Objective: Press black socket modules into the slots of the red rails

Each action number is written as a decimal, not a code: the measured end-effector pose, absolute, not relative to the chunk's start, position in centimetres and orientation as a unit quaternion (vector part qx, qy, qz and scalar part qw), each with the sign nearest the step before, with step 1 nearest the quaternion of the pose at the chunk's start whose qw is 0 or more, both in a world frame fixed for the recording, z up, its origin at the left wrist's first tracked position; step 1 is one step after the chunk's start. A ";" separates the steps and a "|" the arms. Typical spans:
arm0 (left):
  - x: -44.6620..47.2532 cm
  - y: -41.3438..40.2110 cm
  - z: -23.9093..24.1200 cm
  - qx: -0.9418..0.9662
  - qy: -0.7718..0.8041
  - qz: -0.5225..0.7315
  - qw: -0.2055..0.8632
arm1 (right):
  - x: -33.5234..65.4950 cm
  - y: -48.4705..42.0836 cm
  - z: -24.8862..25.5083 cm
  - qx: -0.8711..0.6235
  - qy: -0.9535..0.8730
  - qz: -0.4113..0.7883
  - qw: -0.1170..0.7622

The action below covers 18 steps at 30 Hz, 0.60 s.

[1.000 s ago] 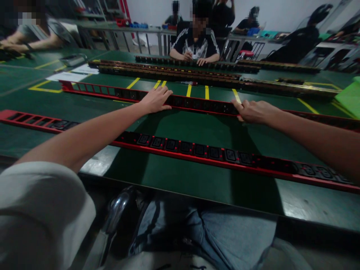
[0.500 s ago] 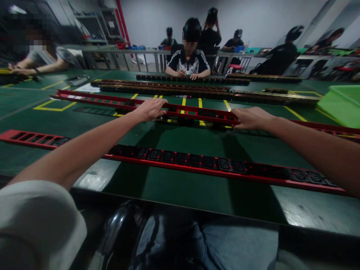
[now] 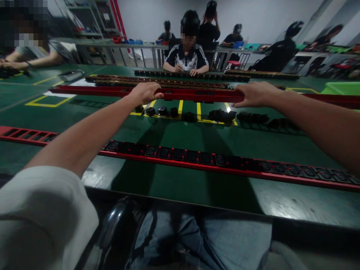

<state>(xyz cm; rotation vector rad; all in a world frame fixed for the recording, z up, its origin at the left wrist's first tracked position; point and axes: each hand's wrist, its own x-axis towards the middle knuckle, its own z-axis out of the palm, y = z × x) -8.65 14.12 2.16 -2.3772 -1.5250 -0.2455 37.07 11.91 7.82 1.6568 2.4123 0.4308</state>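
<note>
Red rail (image 3: 194, 94), one: held in left grip (image 3: 144, 92) and right grip (image 3: 253, 93). Red socket rail (image 3: 178, 154), one: on green table (image 3: 92, 119), nearer the wearer than both grips. Black parts (image 3: 222, 115), one row, too clumped to count: between grips and socket rail. Room: pale wall (image 3: 146, 22), seven other people (image 3: 186, 56).

The held rail (image 3: 194, 95) is red, the loose blocks (image 3: 221, 115) black — and the tabletop (image 3: 180, 187) green with yellow lines (image 3: 199, 111).
</note>
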 end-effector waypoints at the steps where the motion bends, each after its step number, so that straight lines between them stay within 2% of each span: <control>1: -8.6 14.4 2.0 -0.829 -0.532 -0.084 0.149 | 37.1 12.3 7.7 0.562 0.811 0.133 0.092; 8: -8.7 15.9 0.1 -0.830 -0.544 -0.056 0.113 | 36.6 13.1 6.7 0.563 0.807 0.142 0.109; 18: -9.0 15.7 0.3 -0.835 -0.534 -0.053 0.123 | 36.6 12.4 5.9 0.544 0.819 0.154 0.095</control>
